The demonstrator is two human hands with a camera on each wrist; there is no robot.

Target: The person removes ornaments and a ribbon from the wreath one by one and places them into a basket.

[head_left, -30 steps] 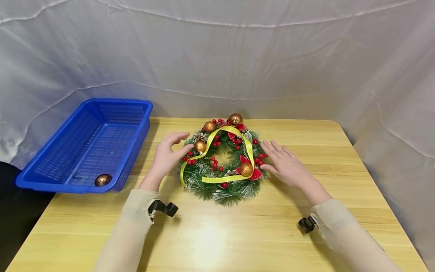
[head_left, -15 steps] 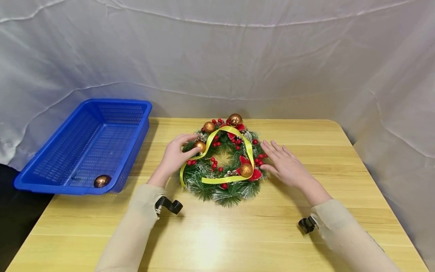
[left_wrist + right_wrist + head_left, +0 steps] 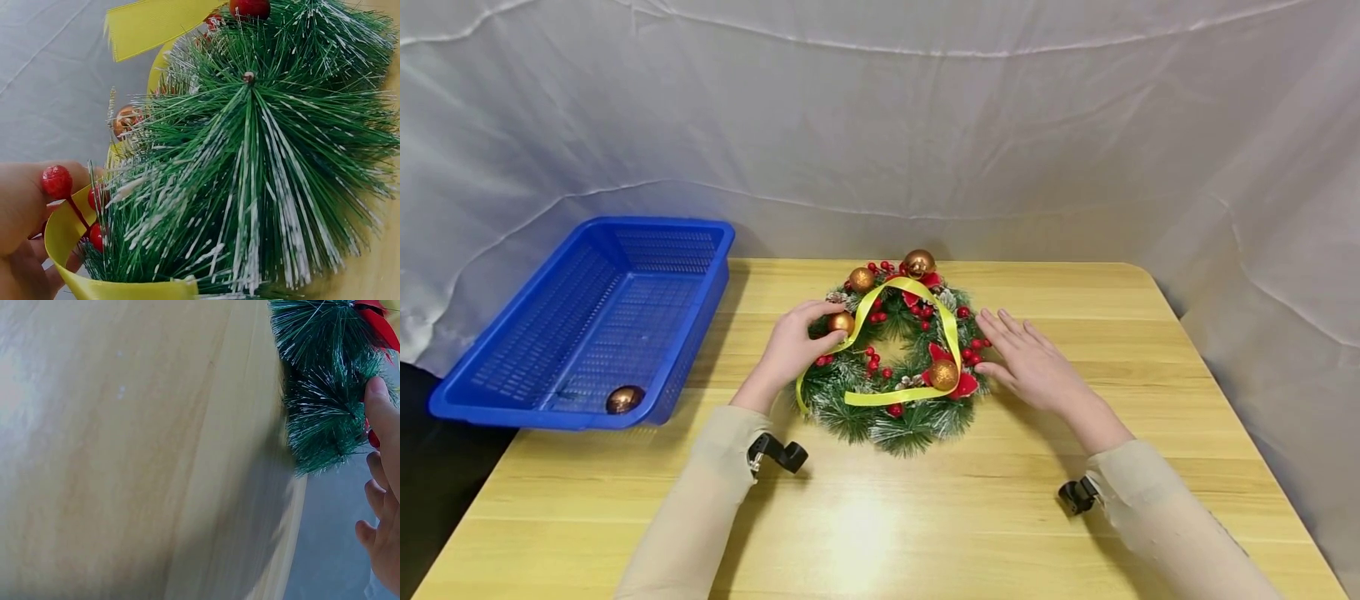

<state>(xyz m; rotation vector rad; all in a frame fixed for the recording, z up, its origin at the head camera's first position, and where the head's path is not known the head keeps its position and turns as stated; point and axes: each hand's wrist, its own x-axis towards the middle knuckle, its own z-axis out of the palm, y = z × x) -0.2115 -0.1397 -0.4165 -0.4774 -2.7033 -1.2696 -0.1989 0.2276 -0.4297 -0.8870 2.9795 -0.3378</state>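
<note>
A green wreath [image 3: 910, 421] with frosted needles, red berries, red flowers and pine cones lies flat on the table. Over it a yellow ribbon [image 3: 951, 329] runs in a loose loop. My left hand [image 3: 793, 342] pinches a gold ball ornament [image 3: 841, 323] on the wreath's left side between thumb and fingers. In the left wrist view, needles and a loop of ribbon [image 3: 59, 240] hide the fingertips and that ball. My right hand [image 3: 1030, 362] rests against the wreath's right edge, fingers straight; in the right wrist view its thumb [image 3: 378, 400] touches the needles.
A blue plastic basket [image 3: 700, 333] stands on the left, with one copper ball [image 3: 625, 400] in its near corner. Other balls sit on the wreath: a shiny copper one [image 3: 918, 263] and glittery ones [image 3: 862, 279]. A grey cloth [image 3: 925, 150] hangs behind the wooden table [image 3: 970, 517].
My left hand has moved right and slightly down onto the wreath, and its thumb and fingers have closed round the gold ball. The right hand has stayed in place.
</note>
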